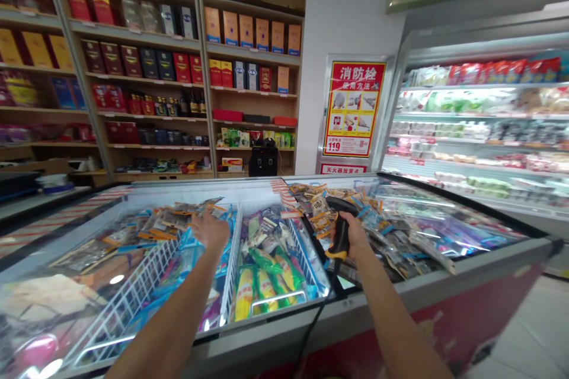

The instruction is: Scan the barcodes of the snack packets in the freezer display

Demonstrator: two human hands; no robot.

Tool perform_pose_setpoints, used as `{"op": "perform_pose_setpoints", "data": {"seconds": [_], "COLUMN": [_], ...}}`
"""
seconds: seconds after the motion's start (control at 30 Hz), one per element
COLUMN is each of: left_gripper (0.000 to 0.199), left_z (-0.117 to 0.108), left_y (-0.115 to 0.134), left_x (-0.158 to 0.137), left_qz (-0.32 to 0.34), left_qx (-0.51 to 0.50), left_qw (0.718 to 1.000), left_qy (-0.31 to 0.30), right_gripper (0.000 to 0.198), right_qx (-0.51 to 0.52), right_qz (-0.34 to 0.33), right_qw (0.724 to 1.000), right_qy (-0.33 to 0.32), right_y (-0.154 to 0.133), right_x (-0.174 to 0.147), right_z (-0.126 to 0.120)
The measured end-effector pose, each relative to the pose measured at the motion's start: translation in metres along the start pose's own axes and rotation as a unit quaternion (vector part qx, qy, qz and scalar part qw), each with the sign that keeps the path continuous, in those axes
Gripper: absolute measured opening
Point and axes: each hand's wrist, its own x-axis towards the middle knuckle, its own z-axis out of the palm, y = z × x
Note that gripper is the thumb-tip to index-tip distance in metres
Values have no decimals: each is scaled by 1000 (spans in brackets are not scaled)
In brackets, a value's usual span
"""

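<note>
My right hand [355,238] is wrapped round the grip of a black and yellow barcode scanner [341,237], whose head points left and away over a heap of snack packets [320,207]. Blurred, my left hand [210,230] reaches over the left part of the chest freezer, its fingers closed at a small orange-edged snack packet [213,204]; the fingertips are partly hidden. Beside that hand lies a spread of similar dark and orange packets [164,222]. A cable [311,325] hangs down below the scanner over the freezer's front edge.
White wire baskets [133,302] inside the freezer hold blue packs and green-yellow corn packs [267,281]. The freezer's grey front rim [400,293] runs below my arms. Behind stand shelves of boxes [155,65], a red fire-hydrant poster [354,109] and a lit refrigerated display [480,130].
</note>
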Motion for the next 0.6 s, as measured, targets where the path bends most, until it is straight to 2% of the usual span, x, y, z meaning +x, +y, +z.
{"op": "perform_pose_setpoints", "data": {"seconds": [0.1,0.17,0.23,0.27,0.33,0.4,0.47,0.53,0.6], "left_gripper": [45,42,37,35,43,54,51,37,28], "left_z": [23,41,57,64,75,82,87,91,95], "left_y": [29,49,66,74,84,88,89,86,83], "left_x": [-40,-72,-103,-117,-140,-154,-159,-155,-141], "left_qz": [116,183,218,215,236,287,326,308,261], "left_qx": [-16,-32,-53,-63,-77,-83,-87,-105,-133], "left_qw": [988,961,927,916,894,863,833,830,853], "left_qy": [-102,-204,-300,-332,-374,-408,-439,-453,-433], "right_gripper": [16,17,17,17,17,19,20,19,17], "right_qx": [10,14,12,9,4,2,4,10,16], "right_qz": [0,0,-7,-12,-18,-12,-1,0,-2], "right_qw": [1000,1000,1000,1000,1000,1000,1000,1000,1000], "right_qy": [5,9,1,-3,-7,-6,-8,-9,-12], "right_y": [-5,-6,-7,-7,-6,-5,-5,-4,-3], "right_x": [-3,-3,-2,-1,1,3,4,6,8], "right_z": [-10,-13,-13,-13,-11,-10,-9,-8,-3]}}
